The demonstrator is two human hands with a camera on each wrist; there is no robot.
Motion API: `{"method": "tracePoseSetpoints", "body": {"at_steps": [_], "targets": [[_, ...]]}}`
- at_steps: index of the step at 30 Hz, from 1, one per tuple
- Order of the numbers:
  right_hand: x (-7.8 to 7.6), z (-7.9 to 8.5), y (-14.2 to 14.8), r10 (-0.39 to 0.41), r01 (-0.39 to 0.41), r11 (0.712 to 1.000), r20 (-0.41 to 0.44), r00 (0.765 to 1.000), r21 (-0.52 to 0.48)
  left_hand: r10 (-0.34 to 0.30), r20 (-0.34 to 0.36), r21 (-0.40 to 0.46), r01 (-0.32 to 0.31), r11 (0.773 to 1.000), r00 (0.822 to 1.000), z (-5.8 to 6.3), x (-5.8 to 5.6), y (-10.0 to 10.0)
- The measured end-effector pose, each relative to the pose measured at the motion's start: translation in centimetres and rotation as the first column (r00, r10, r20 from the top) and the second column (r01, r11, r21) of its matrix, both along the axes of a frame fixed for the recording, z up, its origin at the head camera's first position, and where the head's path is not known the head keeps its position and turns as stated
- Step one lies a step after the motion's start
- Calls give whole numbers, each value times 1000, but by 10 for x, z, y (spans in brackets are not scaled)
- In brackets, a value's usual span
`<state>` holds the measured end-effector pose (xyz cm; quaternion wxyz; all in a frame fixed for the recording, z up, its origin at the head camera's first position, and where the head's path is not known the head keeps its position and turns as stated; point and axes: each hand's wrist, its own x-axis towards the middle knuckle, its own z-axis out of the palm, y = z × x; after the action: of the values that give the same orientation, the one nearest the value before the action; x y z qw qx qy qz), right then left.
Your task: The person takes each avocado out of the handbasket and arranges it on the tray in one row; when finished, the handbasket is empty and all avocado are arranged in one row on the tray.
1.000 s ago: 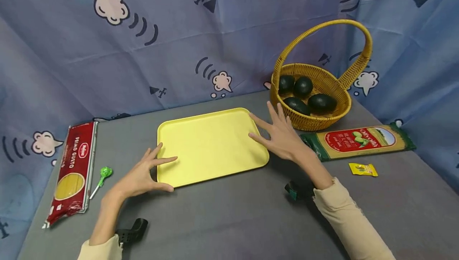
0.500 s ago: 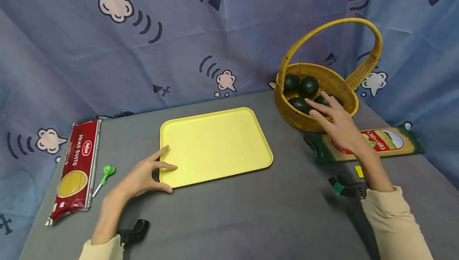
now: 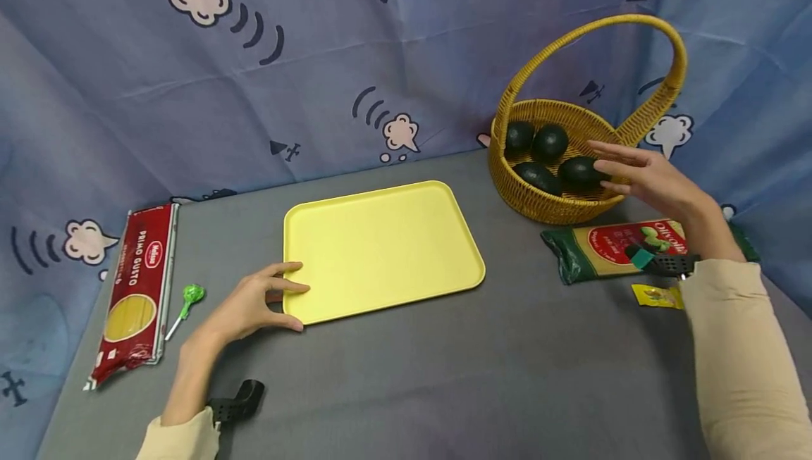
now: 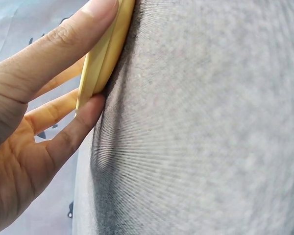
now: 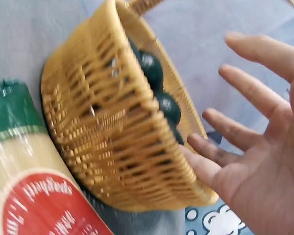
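Observation:
My left hand (image 3: 256, 305) holds the near left corner of a yellow tray (image 3: 387, 249), thumb at the front edge and fingers over the left rim. In the left wrist view the tray's edge (image 4: 100, 63) lies between thumb and fingers. At the right, my right hand (image 3: 650, 175) hovers by the right rim of a yellow wicker basket (image 3: 526, 196), fingers spread and holding nothing. Several dark green avocados (image 3: 550, 143) lie in the basket; the right wrist view shows some of them (image 5: 151, 68) past the woven wall.
A green-and-red spaghetti pack (image 3: 586, 252) lies before the basket, partly under my right forearm, with a small yellow packet (image 3: 656, 296) nearer me. At the left lie a red pasta pack (image 3: 136, 291) and a green lollipop (image 3: 193, 294). The basket's tall handle (image 3: 624, 20) arches above it.
My right hand has moved right from above the tray's right edge, across the basket's front, to its right rim. The left hand has stayed at the tray corner, its fingers drawn closer together.

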<state>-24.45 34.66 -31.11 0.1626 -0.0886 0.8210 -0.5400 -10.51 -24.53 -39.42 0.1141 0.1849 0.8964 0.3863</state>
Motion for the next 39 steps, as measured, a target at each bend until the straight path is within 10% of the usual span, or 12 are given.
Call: {"method": "tracePoseSetpoints", "body": {"at_steps": [10,29,39], "targets": [[-25,-10,11,51,-57,981,37,998,188,21,61,42,-23,999,998,-4,7,-5],[-45,4,50,91,-93,995,61,994,40,21,27,66,-23,998,999,0,-4,1],[-63,-3,16,-52,35,982,85,995,185,17,62,86,-22,996,998,1,-3,-4]]}}
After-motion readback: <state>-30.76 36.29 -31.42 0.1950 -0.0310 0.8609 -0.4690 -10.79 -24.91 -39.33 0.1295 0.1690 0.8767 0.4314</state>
